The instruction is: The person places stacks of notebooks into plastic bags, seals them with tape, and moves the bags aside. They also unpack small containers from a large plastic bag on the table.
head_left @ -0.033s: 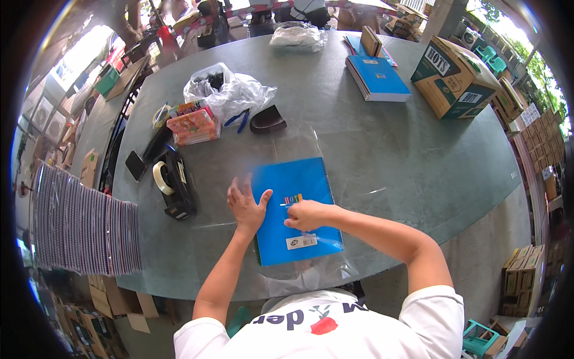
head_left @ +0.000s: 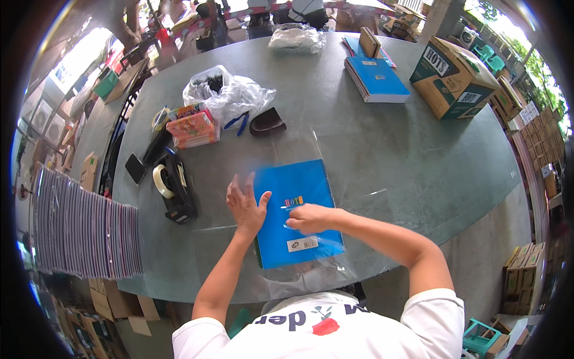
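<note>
A blue spiral notebook (head_left: 296, 230) lies flat near the front edge of the grey-green table (head_left: 412, 161), on a sheet of clear plastic wrap (head_left: 299, 146) that sticks out beyond its far end. My left hand (head_left: 245, 203) rests flat with fingers spread at the notebook's left edge. My right hand (head_left: 306, 218) presses on the middle of the cover with its fingers curled together. I cannot tell whether it pinches the film.
A black tape dispenser (head_left: 173, 188) stands left of my hands. Beyond it are a pink packet stack (head_left: 192, 128), a plastic bag (head_left: 230, 96), blue pliers (head_left: 239, 122) and a dark pouch (head_left: 267, 122). A stack of blue notebooks (head_left: 376, 78) and a cardboard box (head_left: 460, 78) sit far right. Wrapped notebooks (head_left: 84, 230) stand in a row at left.
</note>
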Motion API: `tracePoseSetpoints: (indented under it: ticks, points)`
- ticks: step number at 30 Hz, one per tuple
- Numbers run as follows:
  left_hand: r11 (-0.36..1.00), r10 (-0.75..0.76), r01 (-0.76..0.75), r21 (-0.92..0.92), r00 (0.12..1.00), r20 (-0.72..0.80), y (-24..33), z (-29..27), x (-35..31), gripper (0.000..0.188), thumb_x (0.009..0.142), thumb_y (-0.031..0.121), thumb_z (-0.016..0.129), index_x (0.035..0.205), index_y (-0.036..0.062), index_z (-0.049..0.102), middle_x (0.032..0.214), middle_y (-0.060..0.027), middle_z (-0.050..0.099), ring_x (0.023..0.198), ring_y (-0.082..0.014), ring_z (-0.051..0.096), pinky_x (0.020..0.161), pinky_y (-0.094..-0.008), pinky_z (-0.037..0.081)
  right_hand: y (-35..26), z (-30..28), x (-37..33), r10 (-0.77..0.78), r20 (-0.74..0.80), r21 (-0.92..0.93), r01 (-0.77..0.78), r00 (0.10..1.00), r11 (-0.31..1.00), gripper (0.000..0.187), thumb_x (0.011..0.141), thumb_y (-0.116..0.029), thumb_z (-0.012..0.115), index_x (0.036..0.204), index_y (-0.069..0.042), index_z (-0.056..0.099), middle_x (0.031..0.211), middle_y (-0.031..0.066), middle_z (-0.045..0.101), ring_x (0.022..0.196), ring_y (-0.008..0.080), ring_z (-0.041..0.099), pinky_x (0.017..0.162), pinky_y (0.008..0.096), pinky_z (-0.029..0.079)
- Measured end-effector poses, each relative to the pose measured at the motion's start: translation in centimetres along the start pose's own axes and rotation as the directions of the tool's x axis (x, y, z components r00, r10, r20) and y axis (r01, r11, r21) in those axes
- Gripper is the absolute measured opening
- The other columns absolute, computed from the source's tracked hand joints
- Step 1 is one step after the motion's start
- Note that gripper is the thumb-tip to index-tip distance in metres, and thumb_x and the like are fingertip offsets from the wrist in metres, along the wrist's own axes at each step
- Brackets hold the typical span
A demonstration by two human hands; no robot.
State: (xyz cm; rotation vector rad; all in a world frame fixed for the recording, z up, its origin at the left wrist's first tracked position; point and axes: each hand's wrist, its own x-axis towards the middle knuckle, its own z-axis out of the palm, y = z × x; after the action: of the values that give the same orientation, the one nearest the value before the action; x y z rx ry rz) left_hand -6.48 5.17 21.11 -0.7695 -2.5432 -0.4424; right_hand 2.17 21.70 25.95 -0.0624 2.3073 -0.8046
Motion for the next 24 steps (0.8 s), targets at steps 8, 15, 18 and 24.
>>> tracePoseSetpoints:
  ticks: [8,15,18,24]
  points:
    - [0.794,0.434,-0.312,-0.521,0.892,0.126,2.0,7.8,16.4,0.039,0.074,-0.004,0.049,0.110,0.0080,0.058,0.103,-0.0137,0.059,0.101,-0.0307,0.054,0.086,-0.0404,0.045,-1.0,11.6,-3.7,-0.139,-0.685,-0.244,-0.045,0.715,0.969,0.050,0.084,-0.020,0.053,0.132,-0.013,0.043,0.140,0.0134,0.032,0.130,0.0338,0.026,0.103,0.0447,0.023]
    - [0.656,0.605,0.230,-0.719,0.411,0.683,8.1,11.7,21.9,0.047,0.072,0.045,0.069,0.098,0.0076,0.058,0.092,-0.0119,0.062,0.089,-0.0224,0.058,0.074,-0.0333,0.046,-3.4,12.8,-4.0,0.053,-0.746,-0.137,-0.231,0.664,0.963,0.061,0.089,-0.042,0.043,0.140,-0.011,0.031,0.147,0.0162,0.019,0.135,0.0381,0.013,0.107,0.0528,0.008]
    - [0.845,0.533,-0.161,-0.510,0.322,0.782,3.7,12.7,21.1,0.050,0.072,0.049,0.068,0.098,0.0073,0.058,0.083,-0.0096,0.062,0.080,-0.0203,0.059,0.069,-0.0319,0.047,-3.9,9.5,-4.6,-0.002,-0.779,-0.161,-0.196,0.627,0.967,0.051,0.087,-0.038,0.048,0.129,-0.009,0.045,0.134,0.0132,0.041,0.124,0.0329,0.035,0.098,0.0468,0.027]
    - [0.804,0.578,-0.236,-0.545,0.526,0.624,-5.1,11.7,19.3,0.049,0.066,0.038,0.075,0.103,0.0091,0.061,0.074,-0.0109,0.062,0.075,-0.0246,0.062,0.067,-0.0353,0.049,1.2,5.8,-1.3,-0.129,-0.720,-0.157,0.021,0.682,0.987,0.028,0.083,-0.020,0.058,0.108,-0.009,0.056,0.097,0.0048,0.055,0.088,0.0218,0.051,0.076,0.0337,0.038]
